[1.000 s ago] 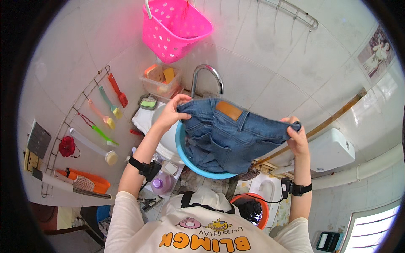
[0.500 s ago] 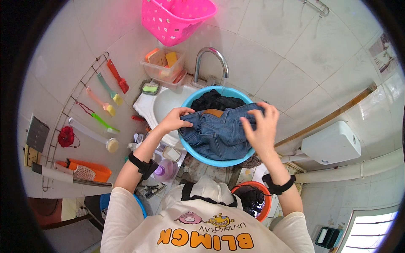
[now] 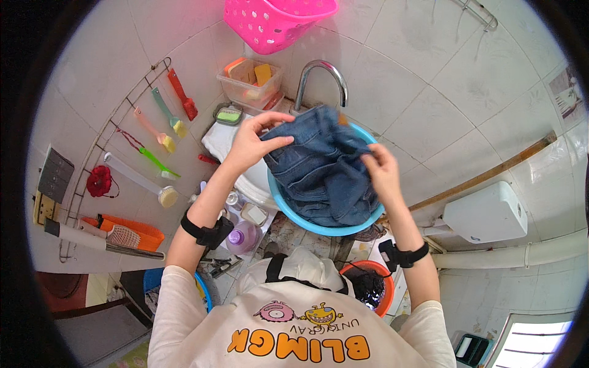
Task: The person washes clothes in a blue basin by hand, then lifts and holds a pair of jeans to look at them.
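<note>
A pair of blue jeans (image 3: 322, 168) hangs bunched over a light blue plastic basin (image 3: 288, 205) that rests on a white sink. My left hand (image 3: 251, 141) grips the upper left edge of the jeans and lifts it. At the right side of the cloth, my right hand (image 3: 380, 168) pinches a fold just above the basin. Part of the jeans lies inside the basin. Behind the lifted cloth rises a curved metal tap (image 3: 322, 76).
A pink basket (image 3: 276, 21) hangs above. A clear box (image 3: 251, 83) with sponges and a soap dish (image 3: 228, 115) sit by the tap. Brushes (image 3: 161, 132) hang on the left wall. An orange bucket (image 3: 368, 285), a purple bottle (image 3: 240, 238) and a white cistern (image 3: 488, 211) stand below and to the right.
The jeans were spread wide a second ago, then pushed down into the basin. Now my left hand has raised one edge again and my right hand has shifted right.
</note>
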The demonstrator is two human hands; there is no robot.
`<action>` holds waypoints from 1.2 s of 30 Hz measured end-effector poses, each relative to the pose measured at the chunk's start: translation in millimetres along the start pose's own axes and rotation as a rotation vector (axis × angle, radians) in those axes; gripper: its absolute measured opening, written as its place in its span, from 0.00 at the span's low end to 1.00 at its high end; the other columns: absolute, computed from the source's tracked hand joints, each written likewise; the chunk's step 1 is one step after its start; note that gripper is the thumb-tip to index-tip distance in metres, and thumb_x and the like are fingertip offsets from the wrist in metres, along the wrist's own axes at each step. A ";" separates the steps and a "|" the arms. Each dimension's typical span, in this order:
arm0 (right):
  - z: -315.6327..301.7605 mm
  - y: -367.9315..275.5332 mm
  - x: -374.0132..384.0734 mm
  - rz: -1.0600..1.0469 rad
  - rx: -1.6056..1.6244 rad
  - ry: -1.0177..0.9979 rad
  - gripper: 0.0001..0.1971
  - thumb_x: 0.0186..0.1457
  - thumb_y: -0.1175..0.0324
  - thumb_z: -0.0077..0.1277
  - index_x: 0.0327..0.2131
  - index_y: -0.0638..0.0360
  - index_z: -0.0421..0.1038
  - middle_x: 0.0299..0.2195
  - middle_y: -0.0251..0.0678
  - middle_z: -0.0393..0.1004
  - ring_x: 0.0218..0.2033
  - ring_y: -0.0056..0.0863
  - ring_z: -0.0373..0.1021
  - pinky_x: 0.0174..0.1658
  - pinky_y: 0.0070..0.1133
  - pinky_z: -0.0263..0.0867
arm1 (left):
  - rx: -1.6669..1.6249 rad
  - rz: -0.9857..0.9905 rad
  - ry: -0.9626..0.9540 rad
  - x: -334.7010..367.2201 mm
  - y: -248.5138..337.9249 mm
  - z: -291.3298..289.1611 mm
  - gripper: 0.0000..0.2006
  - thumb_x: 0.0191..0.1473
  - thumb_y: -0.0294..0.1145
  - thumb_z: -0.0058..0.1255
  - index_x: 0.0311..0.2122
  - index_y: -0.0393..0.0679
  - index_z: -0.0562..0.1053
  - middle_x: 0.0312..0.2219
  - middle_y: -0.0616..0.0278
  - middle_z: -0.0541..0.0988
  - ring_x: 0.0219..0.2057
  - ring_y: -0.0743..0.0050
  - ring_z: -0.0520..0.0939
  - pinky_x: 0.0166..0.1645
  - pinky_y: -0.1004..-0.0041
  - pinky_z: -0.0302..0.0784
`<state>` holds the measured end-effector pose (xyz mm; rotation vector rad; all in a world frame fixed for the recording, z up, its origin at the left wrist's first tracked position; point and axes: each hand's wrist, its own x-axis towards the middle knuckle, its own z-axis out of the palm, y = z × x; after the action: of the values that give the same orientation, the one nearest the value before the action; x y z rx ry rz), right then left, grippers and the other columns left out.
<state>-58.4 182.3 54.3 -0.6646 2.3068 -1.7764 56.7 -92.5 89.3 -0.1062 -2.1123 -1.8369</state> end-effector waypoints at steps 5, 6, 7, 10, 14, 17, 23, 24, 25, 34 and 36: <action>-45.6 -47.9 -15.2 -0.085 0.823 -0.026 0.11 0.52 0.77 0.42 0.41 0.63 0.63 0.37 0.36 0.71 0.40 0.23 0.67 0.47 0.20 0.60 | 0.062 0.047 0.010 2.4 7.5 -0.4 0.19 0.39 0.27 0.62 0.40 0.43 0.74 0.30 0.72 0.72 0.30 0.86 0.68 0.37 0.83 0.63; -52.0 -49.3 -20.4 -0.093 0.836 -0.046 0.11 0.51 0.76 0.43 0.40 0.64 0.63 0.37 0.37 0.71 0.41 0.24 0.67 0.47 0.20 0.60 | 0.186 0.112 -0.042 1.6 4.9 1.9 0.18 0.38 0.31 0.63 0.38 0.44 0.75 0.27 0.71 0.72 0.29 0.83 0.68 0.37 0.81 0.63; -57.9 -49.4 -26.0 -0.101 0.849 -0.066 0.12 0.50 0.76 0.43 0.40 0.64 0.62 0.37 0.37 0.70 0.41 0.25 0.66 0.47 0.21 0.60 | 0.311 0.177 -0.094 0.9 2.9 4.0 0.18 0.37 0.36 0.64 0.36 0.44 0.76 0.24 0.70 0.72 0.28 0.81 0.67 0.36 0.79 0.63; -79.1 -41.4 -45.1 -0.090 0.726 -0.060 0.12 0.41 0.73 0.37 0.32 0.67 0.63 0.31 0.41 0.68 0.35 0.29 0.65 0.47 0.23 0.61 | 0.528 0.334 -0.374 -7.9 -5.8 10.1 0.21 0.34 0.40 0.66 0.35 0.42 0.75 0.27 0.66 0.73 0.32 0.75 0.70 0.39 0.74 0.65; -92.2 -18.3 -71.1 0.020 0.503 -0.141 0.08 0.34 0.70 0.35 0.18 0.65 0.62 0.19 0.42 0.65 0.24 0.28 0.62 0.42 0.27 0.64 | 0.337 -0.104 -0.772 -24.2 -16.8 18.2 0.17 0.43 0.40 0.61 0.36 0.41 0.74 0.28 0.62 0.73 0.27 0.75 0.73 0.32 0.75 0.69; -97.7 0.6 -85.0 0.005 0.249 -0.203 0.10 0.37 0.67 0.34 0.17 0.64 0.62 0.16 0.37 0.64 0.20 0.26 0.62 0.41 0.25 0.63 | 0.232 -0.128 -0.547 -32.3 -55.7 16.4 0.16 0.48 0.42 0.55 0.37 0.41 0.74 0.27 0.61 0.74 0.25 0.77 0.73 0.30 0.76 0.69; -79.8 2.4 -102.4 0.032 0.005 -0.125 0.12 0.42 0.66 0.33 0.20 0.66 0.64 0.15 0.32 0.63 0.20 0.20 0.60 0.28 0.16 0.58 | 0.357 -0.686 -0.498 -24.8 -92.8 31.4 0.36 0.49 0.65 0.40 0.33 0.31 0.71 0.20 0.57 0.75 0.16 0.72 0.77 0.18 0.76 0.74; -77.5 1.5 -100.1 0.101 0.009 -0.096 0.14 0.46 0.61 0.41 0.24 0.65 0.64 0.14 0.33 0.62 0.19 0.19 0.59 0.26 0.15 0.56 | 0.352 -0.715 -0.535 -22.5 -87.6 43.1 0.37 0.47 0.66 0.41 0.35 0.31 0.70 0.19 0.57 0.75 0.15 0.73 0.76 0.18 0.76 0.73; -75.3 -2.6 -101.2 0.101 0.011 -0.089 0.14 0.46 0.61 0.41 0.24 0.65 0.64 0.14 0.33 0.62 0.19 0.19 0.59 0.26 0.15 0.56 | 0.348 -0.745 -0.571 -20.9 -82.1 54.6 0.38 0.46 0.66 0.43 0.38 0.31 0.69 0.18 0.57 0.75 0.14 0.73 0.76 0.18 0.76 0.73; -18.9 -5.6 -111.4 -0.020 -1.234 -0.031 0.46 0.32 0.58 0.64 0.54 0.70 0.53 0.38 0.43 0.61 0.41 0.39 0.59 0.44 0.30 0.57 | 0.088 -0.405 -0.336 -22.5 -83.2 92.1 0.11 0.41 0.29 0.53 0.33 0.40 0.71 0.16 0.69 0.71 0.13 0.84 0.67 0.16 0.80 0.60; -22.9 11.9 -109.9 -0.080 -1.192 0.017 0.46 0.31 0.57 0.63 0.54 0.70 0.54 0.38 0.43 0.61 0.40 0.39 0.60 0.44 0.31 0.58 | -0.028 -0.322 -0.231 -11.9 -78.3 82.5 0.09 0.39 0.25 0.48 0.30 0.43 0.73 0.17 0.73 0.69 0.14 0.87 0.65 0.17 0.82 0.58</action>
<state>27.6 252.5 33.7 -0.8373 3.2056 -0.2098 29.6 -23.0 2.7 0.0176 -2.3754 -2.1262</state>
